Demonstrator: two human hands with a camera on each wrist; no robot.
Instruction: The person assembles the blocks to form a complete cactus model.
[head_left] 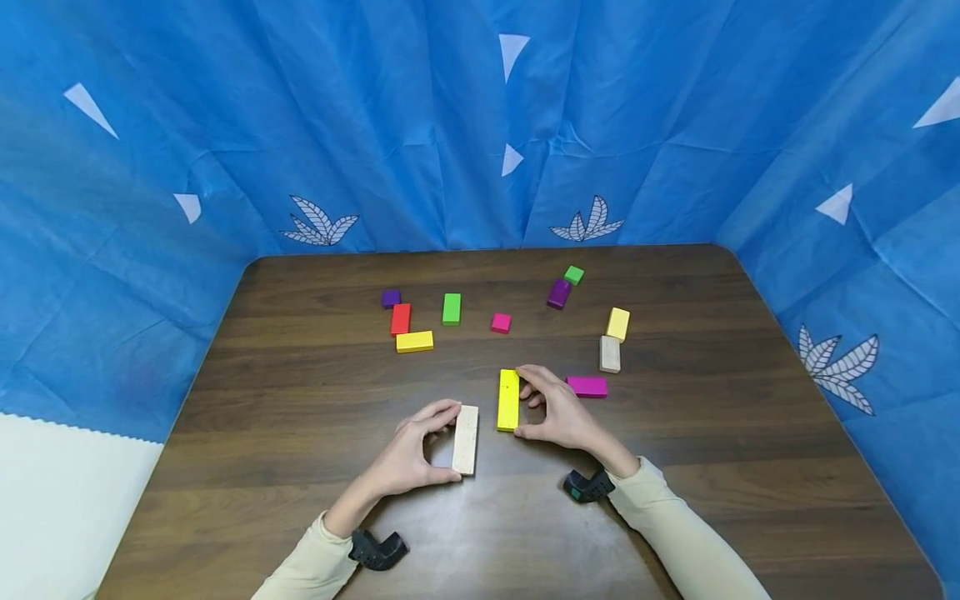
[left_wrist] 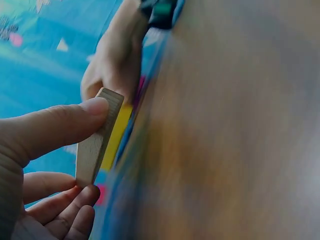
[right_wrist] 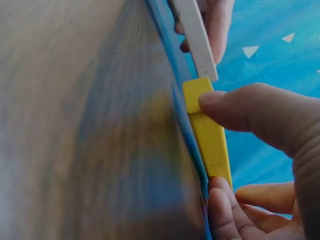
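In the head view my left hand (head_left: 411, 454) pinches a plain wooden block (head_left: 465, 440) by its two ends, thumb at the near end and fingers at the far end. The left wrist view shows the same wooden block (left_wrist: 97, 140) between thumb and fingertips. To the right, my right hand (head_left: 558, 410) grips a long yellow block (head_left: 508, 400) in the same way, by its ends. In the right wrist view the thumb presses one end of the yellow block (right_wrist: 212, 142). A gap separates the two blocks in the head view. Behind my right hand lies a magenta block (head_left: 587, 387).
On the brown table (head_left: 300, 450), a purple block (head_left: 391, 298), red block (head_left: 401, 319) and yellow block (head_left: 415, 342) lie at left. Beyond are a green block (head_left: 452, 309) and pink block (head_left: 501, 322). Farther right are a violet block (head_left: 558, 293) and pale yellow block (head_left: 618, 324).
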